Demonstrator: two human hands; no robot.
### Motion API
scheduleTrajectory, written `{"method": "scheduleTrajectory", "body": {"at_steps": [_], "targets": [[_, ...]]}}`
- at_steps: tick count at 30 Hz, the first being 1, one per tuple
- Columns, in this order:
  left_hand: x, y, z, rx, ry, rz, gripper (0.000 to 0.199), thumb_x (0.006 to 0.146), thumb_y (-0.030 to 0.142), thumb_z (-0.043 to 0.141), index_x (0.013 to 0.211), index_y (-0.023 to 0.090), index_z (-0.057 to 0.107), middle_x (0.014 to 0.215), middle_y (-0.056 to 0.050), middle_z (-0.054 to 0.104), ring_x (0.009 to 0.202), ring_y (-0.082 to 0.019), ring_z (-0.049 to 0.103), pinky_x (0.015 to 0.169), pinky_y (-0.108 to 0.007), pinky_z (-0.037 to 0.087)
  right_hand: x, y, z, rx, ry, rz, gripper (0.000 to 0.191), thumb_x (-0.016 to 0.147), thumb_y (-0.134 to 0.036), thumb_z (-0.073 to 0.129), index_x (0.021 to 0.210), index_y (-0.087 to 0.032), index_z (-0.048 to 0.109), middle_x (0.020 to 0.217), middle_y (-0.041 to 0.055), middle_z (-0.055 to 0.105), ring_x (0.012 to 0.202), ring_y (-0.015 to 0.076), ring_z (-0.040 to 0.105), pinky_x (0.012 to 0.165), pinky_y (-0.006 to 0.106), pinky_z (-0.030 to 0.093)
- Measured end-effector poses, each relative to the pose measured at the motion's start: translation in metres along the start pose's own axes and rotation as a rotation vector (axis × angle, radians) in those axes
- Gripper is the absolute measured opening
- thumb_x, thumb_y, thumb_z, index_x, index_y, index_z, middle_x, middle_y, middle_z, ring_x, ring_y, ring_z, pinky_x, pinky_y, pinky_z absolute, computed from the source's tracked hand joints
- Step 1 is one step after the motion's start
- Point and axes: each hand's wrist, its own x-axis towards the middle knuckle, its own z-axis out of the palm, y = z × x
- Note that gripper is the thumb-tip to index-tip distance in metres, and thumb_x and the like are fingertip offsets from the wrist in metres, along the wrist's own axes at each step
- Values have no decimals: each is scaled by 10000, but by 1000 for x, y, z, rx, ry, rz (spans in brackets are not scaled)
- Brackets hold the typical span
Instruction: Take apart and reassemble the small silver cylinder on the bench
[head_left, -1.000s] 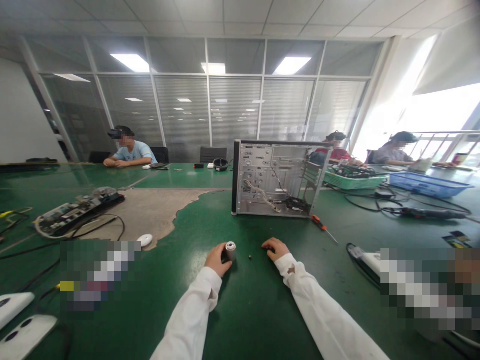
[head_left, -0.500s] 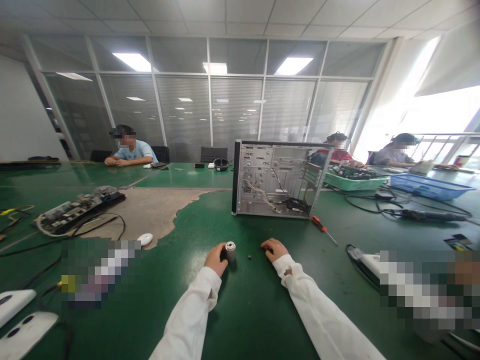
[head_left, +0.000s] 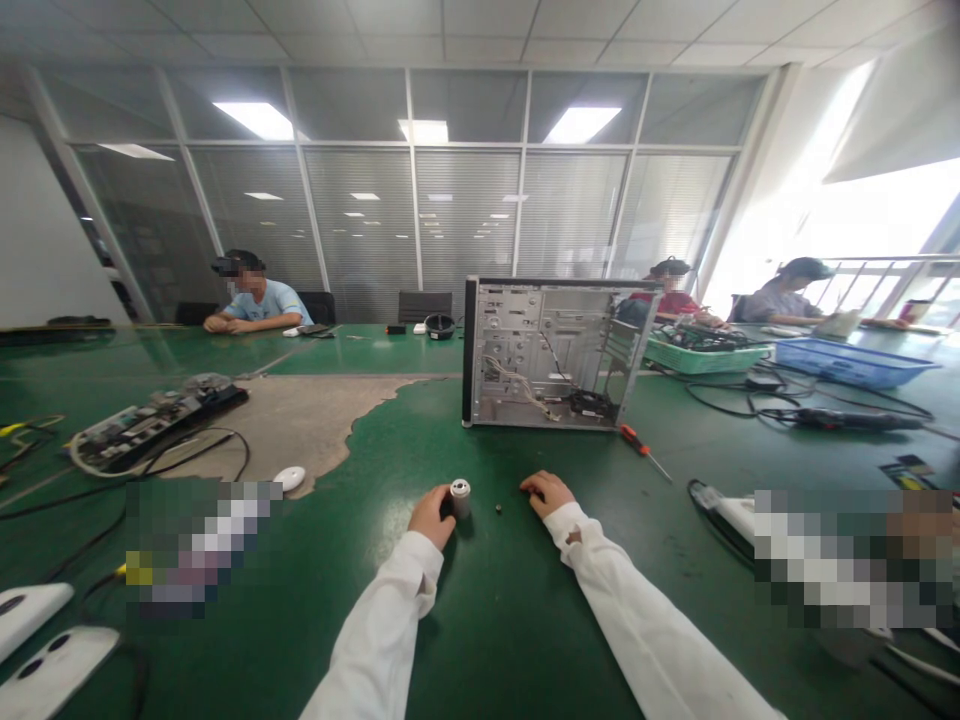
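Observation:
A small silver-grey metal cylinder (head_left: 461, 500) stands upright on the green table, with a pale top that has dark holes in it. My left hand (head_left: 430, 517) is at its left side, fingers behind and thumb in front, gripping it. Just right of the cylinder lies a tiny dark, round metal piece (head_left: 498, 509), touched by neither hand. My right hand (head_left: 548, 493) rests on the table beyond that piece, fingers loosely bent and apart, nothing in them.
An open computer case (head_left: 555, 355) stands ahead, with an orange-handled screwdriver (head_left: 636, 440) by its corner. Green (head_left: 701, 358) and blue (head_left: 855, 365) baskets and cables lie right. A circuit board assembly (head_left: 154, 425) sits left. Several people sit around the table.
The view has shifted slightly, moving the background a little to the left. Both hands, the metal cylinder and the tiny piece keep their places on the table.

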Motion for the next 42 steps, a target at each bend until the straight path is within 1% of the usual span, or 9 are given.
{"method": "scheduleTrajectory", "body": {"at_steps": [13, 18, 22, 24, 28, 31, 34, 38, 42], "targets": [[-1, 3, -2, -20, -3, -10, 463, 550, -9, 479, 986, 143, 511, 1000, -66, 559, 935, -180, 500, 862, -315, 352, -3, -9, -7, 24, 71, -23, 295, 599, -45, 419, 798, -195, 578, 759, 23, 549, 737, 148, 497, 705, 288, 397], [-2, 8, -6, -49, -15, 8, 426, 554, -30, 450, 926, 148, 559, 938, -49, 586, 894, -162, 516, 832, -285, 374, -16, -53, -13, 195, 229, -140, 323, 705, -143, 414, 1019, -190, 471, 899, 54, 518, 748, 138, 505, 715, 292, 423], [-3, 14, -9, -64, -79, 102, 356, 571, -12, 444, 828, 165, 615, 832, -27, 607, 830, -151, 534, 785, -260, 395, -31, -101, -14, 246, 184, -318, 512, 713, -267, 473, 1200, -215, 324, 1088, 90, 427, 896, 181, 470, 768, 329, 424], [-4, 17, -9, -79, -131, 143, 327, 586, 3, 439, 787, 172, 635, 806, -21, 618, 812, -146, 541, 772, -249, 401, -36, -115, -13, 176, 148, -388, 503, 718, -284, 473, 1201, -231, 342, 1111, 93, 408, 962, 204, 431, 806, 353, 400], [-7, 27, -7, -97, -258, 207, 275, 605, 38, 453, 714, 186, 656, 755, -6, 650, 799, -146, 555, 775, -245, 402, -43, -121, -21, 100, 113, -412, 336, 746, -244, 424, 1080, -243, 460, 954, 74, 494, 864, 184, 456, 740, 322, 411], [-8, 32, -6, -115, -274, 211, 266, 610, 59, 464, 734, 194, 657, 741, 4, 663, 798, -144, 564, 790, -246, 397, -53, -113, -40, 10, 58, -355, 317, 735, -235, 434, 1050, -220, 469, 947, 78, 512, 857, 187, 455, 728, 312, 389], [-8, 33, -6, -144, -255, 163, 278, 616, 77, 470, 807, 179, 645, 753, -6, 669, 801, -148, 571, 783, -253, 404, -69, -90, -68, -138, -13, -230, 296, 723, -240, 453, 1016, -226, 486, 945, 71, 531, 859, 194, 457, 714, 313, 353], [-6, 33, -6, -169, -259, 110, 268, 622, 93, 478, 817, 179, 640, 755, -6, 671, 792, -147, 577, 775, -256, 410, -97, -30, -110, -351, -62, 98, 227, 702, -275, 476, 927, -256, 503, 872, 45, 561, 829, 204, 479, 664, 321, 329], [-4, 33, -7, -170, -267, 95, 255, 617, 101, 487, 802, 180, 642, 751, -8, 671, 794, -154, 578, 783, -265, 407, -125, 39, -153, -598, -167, 467, 229, 677, -290, 518, 905, -267, 501, 905, 60, 567, 903, 252, 486, 682, 370, 331]]}}
